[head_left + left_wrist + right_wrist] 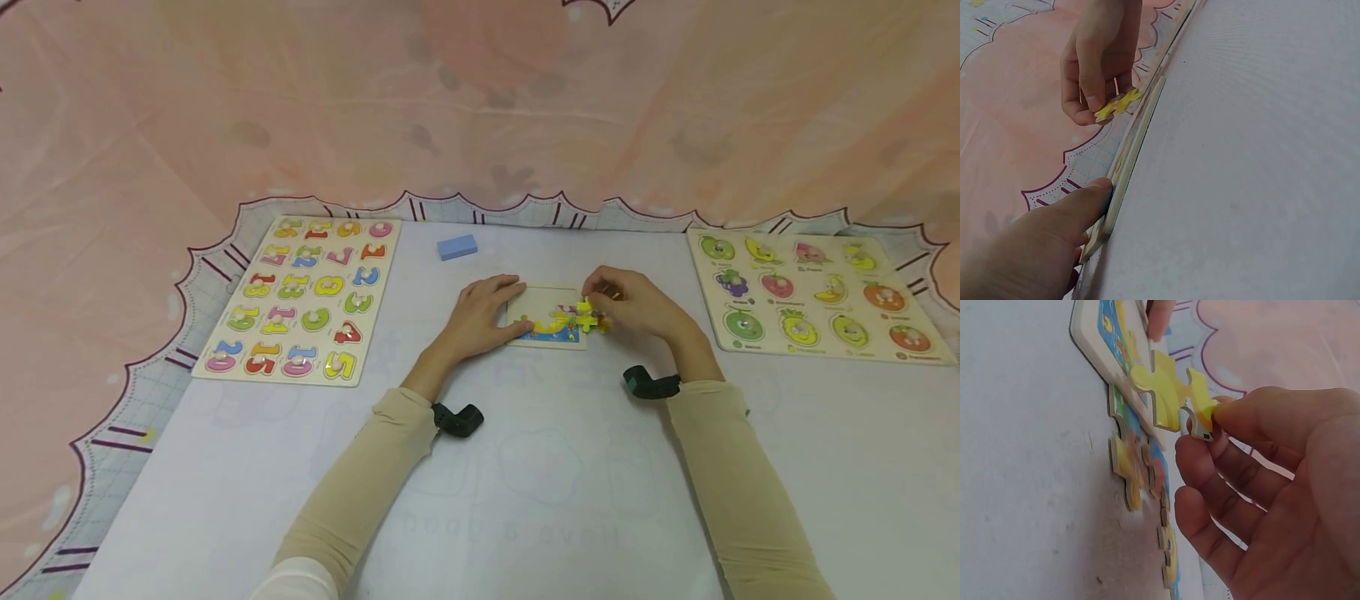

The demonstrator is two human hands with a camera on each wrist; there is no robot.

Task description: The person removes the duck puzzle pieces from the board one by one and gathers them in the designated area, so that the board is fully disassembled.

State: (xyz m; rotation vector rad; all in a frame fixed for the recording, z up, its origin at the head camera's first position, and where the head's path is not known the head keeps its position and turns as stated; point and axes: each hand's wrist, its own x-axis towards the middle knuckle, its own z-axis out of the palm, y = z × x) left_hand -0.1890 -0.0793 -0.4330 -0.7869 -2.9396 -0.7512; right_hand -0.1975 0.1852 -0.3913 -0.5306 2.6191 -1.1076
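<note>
My right hand (633, 304) pinches a yellow jigsaw piece (1165, 394) between thumb and fingers. It holds the piece raised and tilted just above the right edge of a small wooden puzzle board (543, 300). Across that board's left side lies my left hand (483, 317). Its thumb (1088, 203) rests on the front edge, and the other fingers reach toward the far left corner. A blue and yellow picture fills the board's lower part, while its upper part shows bare wood. Several loose jigsaw pieces (1125, 469) lie on the table beside the board, partly under my right hand.
A number puzzle board (300, 300) lies to the left, and a fruit puzzle board (817, 296) to the right. Beyond my left hand sits a blue block (457, 247). A patterned cloth (480, 125) hangs behind the white table (525, 500).
</note>
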